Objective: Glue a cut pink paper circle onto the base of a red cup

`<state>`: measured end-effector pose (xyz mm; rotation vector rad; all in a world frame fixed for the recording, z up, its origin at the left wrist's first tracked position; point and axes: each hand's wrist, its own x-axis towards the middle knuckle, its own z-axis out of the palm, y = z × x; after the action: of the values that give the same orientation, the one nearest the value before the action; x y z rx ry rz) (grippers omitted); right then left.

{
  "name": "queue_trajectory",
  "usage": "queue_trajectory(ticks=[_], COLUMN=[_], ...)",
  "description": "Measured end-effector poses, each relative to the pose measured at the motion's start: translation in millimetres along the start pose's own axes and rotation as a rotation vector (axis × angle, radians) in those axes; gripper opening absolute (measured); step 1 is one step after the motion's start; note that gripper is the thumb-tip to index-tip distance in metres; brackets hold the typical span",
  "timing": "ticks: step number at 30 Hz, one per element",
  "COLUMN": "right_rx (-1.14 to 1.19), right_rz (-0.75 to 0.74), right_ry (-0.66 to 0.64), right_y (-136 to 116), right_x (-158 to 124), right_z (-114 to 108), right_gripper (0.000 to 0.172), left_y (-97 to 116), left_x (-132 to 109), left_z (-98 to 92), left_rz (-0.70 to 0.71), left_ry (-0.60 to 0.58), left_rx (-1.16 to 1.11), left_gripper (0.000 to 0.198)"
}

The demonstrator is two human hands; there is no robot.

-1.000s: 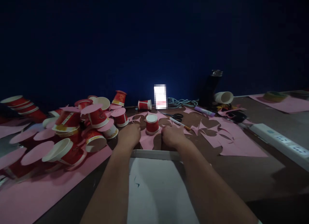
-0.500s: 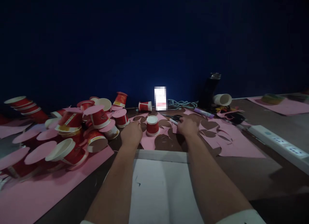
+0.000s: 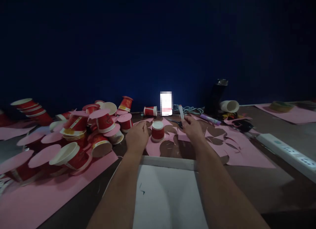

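Observation:
An upside-down red paper cup [image 3: 158, 131] with a white base stands on cut pink paper between my hands. My left hand [image 3: 138, 135] is just left of this cup, its fingers curled together, and I see nothing in them. In my right hand [image 3: 193, 126] is a slim white stick [image 3: 181, 112] with a reddish tip, pinched by the fingers and pointing up. Dark-handled scissors [image 3: 179, 123] lie behind that hand, partly hidden by it.
Red paper cups [image 3: 105, 121], many topped with pink discs, crowd the left side. A purple tube [image 3: 210, 119], pink paper scraps [image 3: 243, 146], a dark bottle [image 3: 217, 95] and a white power strip [image 3: 283, 150] lie to the right. A lit phone screen [image 3: 166, 103] stands behind.
My right hand has lifted the white stick from beside the scissors and tilted it upright. My left hand stays beside the cup. The view has shifted slightly.

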<state>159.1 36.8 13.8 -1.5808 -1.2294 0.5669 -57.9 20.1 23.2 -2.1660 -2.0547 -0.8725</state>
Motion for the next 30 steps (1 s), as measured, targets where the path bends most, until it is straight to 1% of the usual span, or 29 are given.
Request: queue_trajectory(ticks=[2, 3, 4, 5, 8, 10, 12, 14, 18, 20, 22, 26, 30], right_rx=[0.463, 0.629, 0.736, 0.792, 0.795, 0.774, 0.765, 0.746, 0.614, 0.555, 0.548, 0.583, 0.614], right_rz=[0.051, 0.077, 0.088, 0.086, 0.061, 0.036, 0.009, -0.010, -0.061, -0.100, -0.111, -0.046, 0.052], right_ry=[-0.115, -0.172, -0.218, -0.252, -0.320, -0.364, -0.410, -0.432, -0.431, -0.403, -0.345, -0.252, -0.142], right_y=[-7, -10, -14, -17, -27, -32, -35, -36, -33, -31, -29, -27, -25], right_x=[-4, -6, -10, -13, -24, -29, -33, -34, -34, -32, -30, -29, -30], right_z=[2, 3, 4, 4, 4, 5, 6, 8, 13, 15, 18, 26, 40], right_gripper=[0.030, 0.032, 0.033, 0.033, 0.030, 0.029, 0.029, 0.030, 0.031, 0.032, 0.033, 0.036, 0.041], left_y=[5, 8, 11, 15, 24, 28, 31, 33, 36, 38, 39, 39, 39], left_x=[-2, -3, -4, -6, -11, -13, -15, -15, -13, -13, -13, -12, -10], left_z=[-1.9, -2.5, -3.0, -3.2, -3.4, -3.3, -3.4, -3.8, -4.4, -3.5, -1.5, 3.2, 7.8], left_rz=[0.075, 0.123, 0.173, 0.219, 0.319, 0.346, 0.344, 0.326, 0.331, 0.353, 0.357, 0.339, 0.340], left_ry=[0.058, 0.068, 0.067, 0.056, -0.013, -0.089, -0.160, -0.206, -0.290, -0.332, -0.362, -0.392, -0.392], left_rx=[-0.096, -0.141, -0.181, -0.215, -0.275, -0.268, -0.222, -0.161, -0.055, -0.023, 0.000, 0.036, 0.065], left_gripper=[0.038, 0.038, 0.039, 0.041, 0.046, 0.049, 0.050, 0.052, 0.056, 0.059, 0.063, 0.067, 0.068])
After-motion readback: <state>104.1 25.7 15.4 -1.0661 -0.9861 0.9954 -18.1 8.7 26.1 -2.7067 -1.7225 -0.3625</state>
